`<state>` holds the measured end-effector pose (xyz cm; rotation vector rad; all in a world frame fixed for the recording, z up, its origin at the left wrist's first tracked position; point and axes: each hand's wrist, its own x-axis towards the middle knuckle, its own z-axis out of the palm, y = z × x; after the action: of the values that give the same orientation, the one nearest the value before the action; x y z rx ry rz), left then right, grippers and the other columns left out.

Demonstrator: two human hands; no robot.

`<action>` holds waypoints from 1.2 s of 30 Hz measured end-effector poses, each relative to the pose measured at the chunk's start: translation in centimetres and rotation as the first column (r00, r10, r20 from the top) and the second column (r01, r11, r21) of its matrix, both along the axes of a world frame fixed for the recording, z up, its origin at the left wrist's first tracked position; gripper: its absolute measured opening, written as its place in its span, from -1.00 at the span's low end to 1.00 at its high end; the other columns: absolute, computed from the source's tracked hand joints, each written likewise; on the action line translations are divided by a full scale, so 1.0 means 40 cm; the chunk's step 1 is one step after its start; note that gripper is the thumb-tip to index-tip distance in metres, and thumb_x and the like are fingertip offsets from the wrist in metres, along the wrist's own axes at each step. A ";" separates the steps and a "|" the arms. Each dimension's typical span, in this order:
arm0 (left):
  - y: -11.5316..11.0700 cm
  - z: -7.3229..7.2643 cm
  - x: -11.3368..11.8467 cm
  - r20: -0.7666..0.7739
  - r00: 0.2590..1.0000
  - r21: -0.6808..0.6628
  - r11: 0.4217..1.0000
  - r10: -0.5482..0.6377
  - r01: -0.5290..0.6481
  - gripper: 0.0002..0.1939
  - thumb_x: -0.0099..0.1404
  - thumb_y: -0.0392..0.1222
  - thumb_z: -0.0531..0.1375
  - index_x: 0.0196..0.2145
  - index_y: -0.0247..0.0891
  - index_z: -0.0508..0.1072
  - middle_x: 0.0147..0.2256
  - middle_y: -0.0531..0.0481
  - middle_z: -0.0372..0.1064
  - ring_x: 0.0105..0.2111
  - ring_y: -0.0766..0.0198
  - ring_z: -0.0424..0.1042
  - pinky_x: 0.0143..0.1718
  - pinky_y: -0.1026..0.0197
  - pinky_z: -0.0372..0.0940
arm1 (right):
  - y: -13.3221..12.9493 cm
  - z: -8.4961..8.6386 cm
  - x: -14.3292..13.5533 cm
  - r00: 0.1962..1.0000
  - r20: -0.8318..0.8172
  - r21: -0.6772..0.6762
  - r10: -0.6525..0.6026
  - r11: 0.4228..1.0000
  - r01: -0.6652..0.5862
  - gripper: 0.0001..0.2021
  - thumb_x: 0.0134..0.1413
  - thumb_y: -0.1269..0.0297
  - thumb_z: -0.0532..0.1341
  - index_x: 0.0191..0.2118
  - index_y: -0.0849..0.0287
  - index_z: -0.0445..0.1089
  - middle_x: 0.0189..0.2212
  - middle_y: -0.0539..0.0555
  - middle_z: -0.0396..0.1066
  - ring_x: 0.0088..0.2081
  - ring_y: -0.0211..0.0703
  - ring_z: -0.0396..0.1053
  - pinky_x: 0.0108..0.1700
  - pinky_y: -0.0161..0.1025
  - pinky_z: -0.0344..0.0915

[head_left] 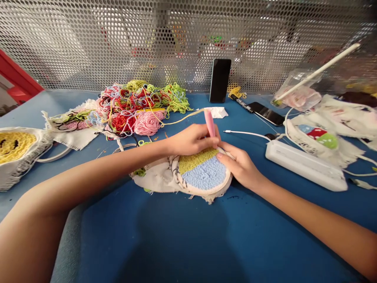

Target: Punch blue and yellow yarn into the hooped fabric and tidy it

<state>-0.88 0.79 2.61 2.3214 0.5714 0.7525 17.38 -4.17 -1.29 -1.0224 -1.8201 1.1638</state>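
Observation:
My left hand (194, 139) is closed around the pink handle of a punch needle (209, 124), held nearly upright. The needle's lower end is hidden by my fingers, over the upper part of a round hoop (228, 182). Looped yarn fills the cloth in the hoop, olive-yellow (191, 160) above and light blue (203, 175) below. My right hand (240, 165) grips the hoop's right rim, thumb on top near the loops. A pale yellow yarn strand (184, 121) runs from the handle's top toward the yarn pile. Loose white cloth (156, 177) spreads out left of the hoop.
Behind my hands lies a tangled yarn pile (129, 102). A phone (220, 80) stands against the perforated metal panel (188, 39); another phone (266, 113) lies flat. On the right are a white power strip (306, 165) and cloth pieces (318, 135). A yellow-looped piece (17, 147) sits left.

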 end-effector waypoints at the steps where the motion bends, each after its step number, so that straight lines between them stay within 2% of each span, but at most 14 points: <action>1: 0.007 0.005 -0.001 -0.061 0.996 -0.012 0.998 -0.066 0.065 -0.76 0.31 -0.18 -0.01 -0.38 -0.36 0.36 -0.38 -0.04 0.35 -0.40 0.39 0.31 -0.32 0.32 0.23 | 0.001 0.000 0.000 1.000 -0.009 -0.024 0.022 0.999 -0.022 -0.57 0.13 0.20 0.09 0.14 0.07 0.21 0.02 0.07 0.33 0.06 0.00 0.26 0.07 -0.04 0.19; 4: 0.022 0.018 -0.002 -0.171 0.977 -0.028 0.992 -0.124 0.121 -0.77 0.30 -0.19 0.00 -0.36 -0.38 0.38 -0.39 -0.05 0.36 -0.39 0.38 0.31 -0.31 0.29 0.23 | 0.005 0.000 0.002 0.995 -0.083 -0.097 0.062 0.993 -0.070 -0.57 0.14 0.21 0.09 0.14 0.07 0.20 -0.01 0.06 0.36 0.05 -0.03 0.27 0.09 -0.05 0.18; 8: 0.019 0.013 0.004 -0.108 0.987 -0.060 0.992 -0.118 0.112 -0.80 0.29 -0.22 0.01 -0.35 -0.38 0.37 -0.38 -0.04 0.35 -0.38 0.38 0.30 -0.31 0.29 0.24 | 0.006 -0.005 0.003 0.989 -0.144 -0.146 0.039 0.988 -0.060 -0.56 0.14 0.21 0.09 0.15 0.09 0.19 -0.05 0.07 0.39 0.06 -0.03 0.26 0.10 -0.02 0.16; 12: -0.001 -0.017 0.012 0.061 0.998 -0.142 0.990 0.025 -0.016 -0.77 0.30 -0.18 0.01 -0.38 -0.37 0.36 -0.44 0.00 0.31 -0.46 0.44 0.25 -0.41 0.35 0.20 | 0.006 -0.007 0.002 0.987 -0.159 -0.143 0.023 0.989 -0.047 -0.54 0.12 0.19 0.11 0.16 0.06 0.17 0.01 0.07 0.35 0.04 -0.04 0.28 0.10 -0.02 0.17; 15: -0.009 -0.038 0.016 0.220 0.964 -0.257 0.962 0.147 -0.088 -0.71 0.31 -0.08 -0.01 -0.41 -0.34 0.33 -0.49 0.03 0.27 -0.51 0.48 0.21 -0.50 0.39 0.16 | 0.007 -0.007 0.001 0.988 -0.148 -0.135 0.036 0.989 -0.056 -0.54 0.12 0.18 0.11 0.15 0.03 0.17 0.06 0.06 0.29 0.06 -0.04 0.27 0.10 -0.04 0.18; 19: -0.008 -0.055 0.015 0.327 0.913 -0.384 0.917 0.243 -0.107 -0.68 0.29 0.03 0.01 -0.39 -0.30 0.29 -0.57 0.10 0.21 -0.63 0.52 0.12 -0.62 0.41 0.08 | 0.007 -0.006 0.000 0.992 -0.126 -0.106 0.018 0.994 -0.031 -0.55 0.11 0.16 0.11 0.14 0.03 0.19 0.06 0.07 0.29 0.07 -0.04 0.25 0.11 -0.02 0.16; 23: -0.010 -0.058 0.013 0.393 0.873 -0.453 0.887 0.290 -0.091 -0.69 0.28 0.05 0.02 -0.36 -0.29 0.26 -0.58 0.15 0.17 -0.71 0.55 0.01 -0.71 0.39 0.00 | 0.006 -0.003 -0.001 0.992 -0.129 -0.096 0.010 0.995 -0.023 -0.57 0.11 0.18 0.12 0.12 0.01 0.22 0.07 0.04 0.29 0.08 -0.06 0.24 0.13 -0.02 0.13; 27: -0.014 -0.056 0.013 0.445 0.846 -0.457 0.887 0.294 -0.067 -0.72 0.29 0.01 0.01 -0.35 -0.29 0.24 -0.58 0.16 0.11 -0.70 0.55 0.01 -0.73 0.40 -0.01 | 0.006 -0.001 0.000 0.990 -0.136 -0.089 0.030 0.995 -0.043 -0.58 0.11 0.19 0.12 0.12 -0.02 0.22 0.07 0.03 0.29 0.07 -0.07 0.25 0.14 -0.02 0.11; 36: -0.014 -0.056 0.012 0.422 0.873 -0.408 0.911 0.246 -0.059 -0.70 0.29 0.04 0.01 -0.36 -0.28 0.25 -0.58 0.13 0.14 -0.69 0.54 0.04 -0.71 0.39 0.00 | 0.008 -0.004 0.002 0.993 -0.108 -0.079 0.037 0.996 -0.045 -0.56 0.12 0.18 0.11 0.14 0.00 0.20 0.08 0.03 0.27 0.09 -0.06 0.23 0.13 -0.04 0.13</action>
<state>-0.40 0.21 0.36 1.6652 0.6225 1.1228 17.46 -3.87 -1.45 -0.9537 -1.7300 1.3017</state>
